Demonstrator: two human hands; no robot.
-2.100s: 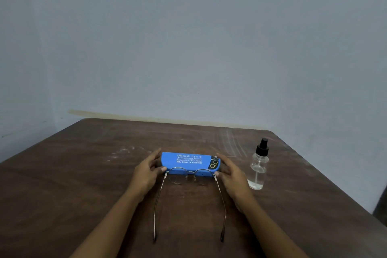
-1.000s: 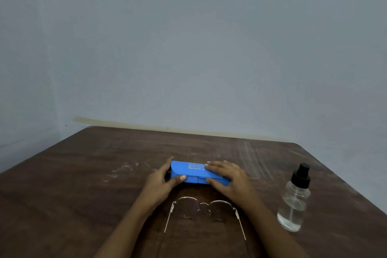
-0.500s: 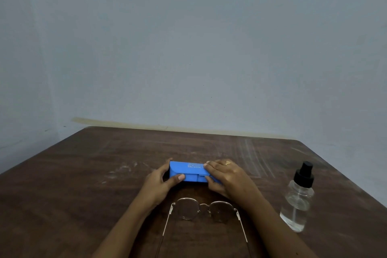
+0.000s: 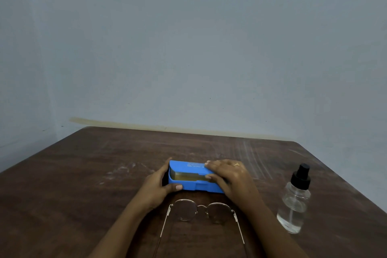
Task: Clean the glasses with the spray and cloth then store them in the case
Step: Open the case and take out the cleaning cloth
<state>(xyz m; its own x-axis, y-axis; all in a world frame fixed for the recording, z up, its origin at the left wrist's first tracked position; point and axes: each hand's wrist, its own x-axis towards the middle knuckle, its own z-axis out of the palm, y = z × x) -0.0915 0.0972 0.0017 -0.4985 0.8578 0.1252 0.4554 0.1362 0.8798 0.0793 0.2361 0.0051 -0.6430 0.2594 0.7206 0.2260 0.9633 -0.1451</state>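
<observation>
My left hand (image 4: 156, 185) wraps round the left end of the case (image 4: 194, 187), thumb pressed on the front wall and fingers behind, pinning the base to the table (image 4: 83, 174). My right hand (image 4: 230, 176) pinches the lid (image 4: 188, 166). Its fingers lie across the top and its thumb tucks in at the front edge, and the lid stands a crack above the base. A yellow layer (image 4: 184, 176) shows in the gap; I cannot tell whether it is cloth or lining.

The case looks like a hard plastic shell, light and stiff, and smooth enough to skid on the wood. So I judge the base needs holding at its end while the lid comes up by its front lip.

Nearer to me, close to the case but not touching it, rest the glasses (image 4: 202, 211). Their lenses face the case and both arms are unfolded, running back toward me. The frame is thin wire with round lenses, so I expect them to be light, springy, easily bent and quick to smear. I would take them by the bridge or the hinge corners, never by the glass.

The bottle (image 4: 293, 203) stands upright well off to my right, clear, black-capped and partly full. It is probably light and easy to tip, so it is best gripped round the body.
</observation>
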